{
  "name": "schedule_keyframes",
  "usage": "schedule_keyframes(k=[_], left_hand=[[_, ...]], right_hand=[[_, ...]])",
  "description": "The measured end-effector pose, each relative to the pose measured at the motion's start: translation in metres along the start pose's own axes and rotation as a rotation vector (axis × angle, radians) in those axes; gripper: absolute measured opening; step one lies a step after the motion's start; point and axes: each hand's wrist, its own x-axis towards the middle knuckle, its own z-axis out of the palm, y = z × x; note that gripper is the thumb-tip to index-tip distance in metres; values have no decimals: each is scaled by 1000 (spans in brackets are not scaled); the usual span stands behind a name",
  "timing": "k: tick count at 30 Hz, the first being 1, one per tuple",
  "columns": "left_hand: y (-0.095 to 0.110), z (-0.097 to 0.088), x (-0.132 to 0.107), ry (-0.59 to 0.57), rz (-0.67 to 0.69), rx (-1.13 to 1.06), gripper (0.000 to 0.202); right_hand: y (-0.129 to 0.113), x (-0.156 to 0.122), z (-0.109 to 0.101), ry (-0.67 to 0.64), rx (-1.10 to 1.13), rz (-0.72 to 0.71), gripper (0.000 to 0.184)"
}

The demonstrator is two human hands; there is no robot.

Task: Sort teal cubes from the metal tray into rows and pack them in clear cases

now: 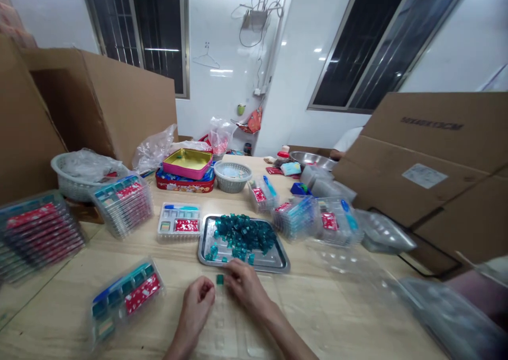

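My left hand (198,296) and right hand (246,286) curled, fingertip closure unclear, nearside of the metal tray (278,257); likely seating the teal square (219,279), careful alignment called for next.

Both arms in from near edge, forearms bare; left forearm (183,340) short in view, angled far and slightly right; left hand (199,294) loosely curled, fingers bent toward thumb; right forearm (283,328) slanting far-left; right hand (244,285) slightly farther, fingers bent, pointing left; hands near each other, apart; fingertip contact unclear.
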Motion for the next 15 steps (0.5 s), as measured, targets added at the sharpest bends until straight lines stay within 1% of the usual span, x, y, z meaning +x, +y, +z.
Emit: schedule_keyframes(k=[1, 3, 4, 6, 8, 11, 13, 15], left_hand=[[0, 0, 0, -1, 1, 5, 34], [2, 0, 0, -2, 4, 14, 33], [2, 0, 0, -2, 5, 18, 33], [2, 0, 0, 4, 5, 22, 34], [2, 1, 0, 8, -2, 18, 33], [2, 0, -1, 1, -13, 2, 29], [3, -1, -2, -4, -25, -15, 26], [5, -1, -3, -7, -48, -43, 24]], right_hand=[[8, 1, -7, 66, -13, 30, 16], [25, 5, -21, 163, -133, 114, 14], [34, 7, -27, 169, -213, 148, 14], [48, 12, -36, 123, -327, 175, 14], [56, 17, -40, 67, -358, 165, 13], [55, 20, -42, 42, -364, 141, 13], [46, 18, -41, 68, -346, 132, 14], [34, 14, -37, 92, -205, 139, 12]])
